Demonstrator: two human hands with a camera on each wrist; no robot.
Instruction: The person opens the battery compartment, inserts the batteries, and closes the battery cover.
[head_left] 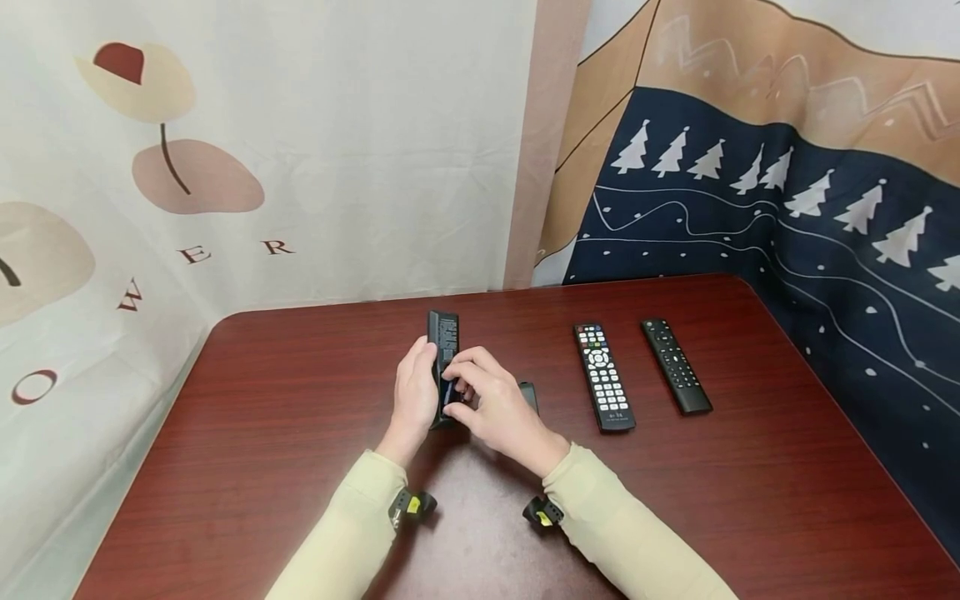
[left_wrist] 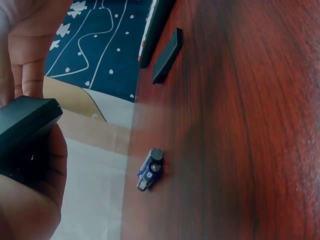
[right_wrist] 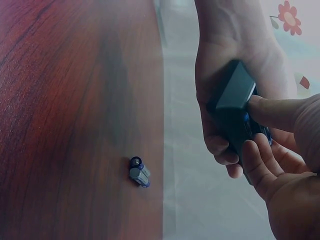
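A black remote control [head_left: 444, 333] is in my left hand [head_left: 415, 390], back side up and raised off the table, its long body lying along the palm. The left fingers wrap its underside in the right wrist view. My right hand [head_left: 498, 408] is over the remote's lower half, thumb and fingertips pinching a blue battery [head_left: 448, 395] at the battery compartment. How deep that battery sits is partly hidden by the fingers. Two loose blue-and-silver batteries [left_wrist: 150, 170] lie together on the table below the hands. A black battery cover [head_left: 529, 397] lies just past the right hand.
Farther right on the dark red wooden table [head_left: 300, 467] lie a black remote with white buttons [head_left: 604, 379] and a slimmer all-black remote [head_left: 677, 367]. Printed curtains [head_left: 375, 150] hang along the table's back and side edges.
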